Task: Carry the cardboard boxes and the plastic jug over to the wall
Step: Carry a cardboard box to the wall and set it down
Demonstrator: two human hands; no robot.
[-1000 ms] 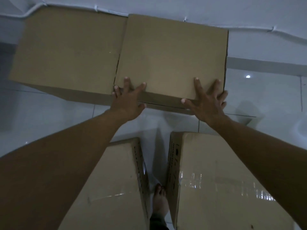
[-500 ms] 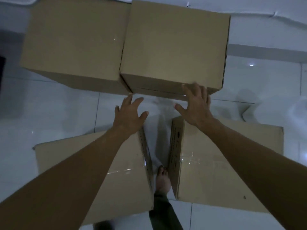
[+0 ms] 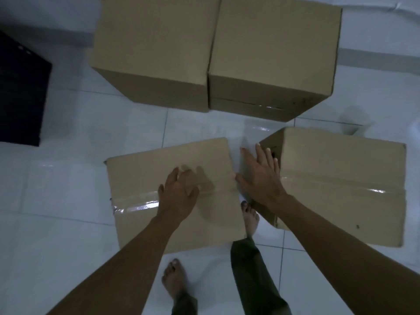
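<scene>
Two tall cardboard boxes stand side by side at the wall: the far left box (image 3: 154,48) and the far right box (image 3: 275,53). Nearer to me two taped boxes lie on the white floor: the near left box (image 3: 145,178) and the near right box (image 3: 345,185). My left hand (image 3: 178,193) hovers with spread fingers over the near left box's top. My right hand (image 3: 261,176) is open in the gap between the two near boxes, fingers straight, close to the near right box's corner. Neither hand holds anything. No plastic jug is in view.
A dark flat object (image 3: 20,92) lies on the floor at the left edge. My bare feet (image 3: 173,280) stand behind the near boxes, one foot (image 3: 250,217) in the gap between them. White tiled floor (image 3: 56,223) extends to the left.
Both hands have left the far right box at the wall and drawn back toward me, now over the two near boxes. The view has stepped back and tilted down.
</scene>
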